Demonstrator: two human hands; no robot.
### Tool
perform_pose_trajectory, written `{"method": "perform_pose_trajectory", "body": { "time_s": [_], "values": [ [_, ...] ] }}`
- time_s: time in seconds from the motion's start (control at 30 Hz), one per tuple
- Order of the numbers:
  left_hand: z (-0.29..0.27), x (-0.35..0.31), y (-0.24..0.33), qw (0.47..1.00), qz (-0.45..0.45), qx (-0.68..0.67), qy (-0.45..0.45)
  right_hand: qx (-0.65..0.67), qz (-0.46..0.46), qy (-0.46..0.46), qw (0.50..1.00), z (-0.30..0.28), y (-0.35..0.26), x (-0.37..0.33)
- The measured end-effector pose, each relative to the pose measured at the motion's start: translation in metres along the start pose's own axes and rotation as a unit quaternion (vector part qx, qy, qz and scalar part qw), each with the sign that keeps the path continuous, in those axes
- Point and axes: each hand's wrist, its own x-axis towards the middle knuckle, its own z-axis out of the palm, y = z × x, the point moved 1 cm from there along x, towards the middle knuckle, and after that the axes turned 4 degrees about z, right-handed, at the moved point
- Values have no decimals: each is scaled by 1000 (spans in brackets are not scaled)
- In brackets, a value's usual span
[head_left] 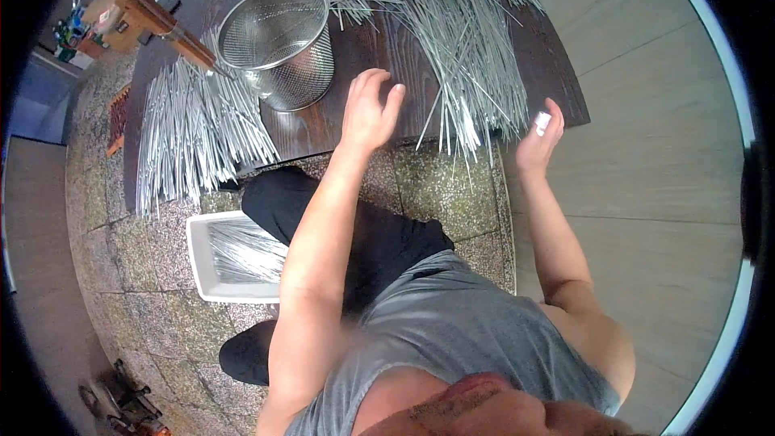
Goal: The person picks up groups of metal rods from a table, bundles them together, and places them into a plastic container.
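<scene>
My left hand [373,111] hovers over the near part of the dark wooden table, between a mesh basket and a pile of thin silver rods. Its fingers are apart and hold nothing. Beyond the pile's right side, my right hand [541,141] is raised with its fingers stretched out, also without anything in it. A white wrap [542,123] covers part of one digit there. The large pile of silver rods [472,56] spreads over the table, its near ends jutting past the edge. The round perforated metal basket [278,48] stands upright to the left of my left hand.
Another bundle of silver rods [198,125] lies at the table's left, overhanging its edge. On the speckled tile floor, a white tub [202,274] holds more rods beside my leg. Grey panelling [630,153] rises close on the right. A brown wooden piece [173,32] stands left of the basket.
</scene>
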Motion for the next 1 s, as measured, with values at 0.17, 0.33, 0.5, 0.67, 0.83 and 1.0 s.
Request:
{"method": "perform_pose_trajectory", "body": {
  "time_s": [0.17, 0.33, 0.5, 0.67, 0.83, 1.0],
  "values": [
    [1, 1, 5, 993, 58, 68, -75, -59, -63, -17, 996, 4, -3, 2],
    [3, -4, 14, 971, 125, 130, -158, -29, -182, -65, 981, -9, -28, -18],
    [3, -6, 14, 964, 136, 147, -176, -72, -282, -125, 948, -3, -52, -35],
    [3, -6, 13, 966, 128, 142, -174, -155, -309, -102, 933, 7, -51, -20],
    [3, -6, 10, 967, 127, 142, -167, -208, -293, -81, 930, 15, -57, 1],
    [5, -6, 10, 970, 118, 131, -171, -57, -378, -192, 904, -19, -56, -62]
  ]
}}
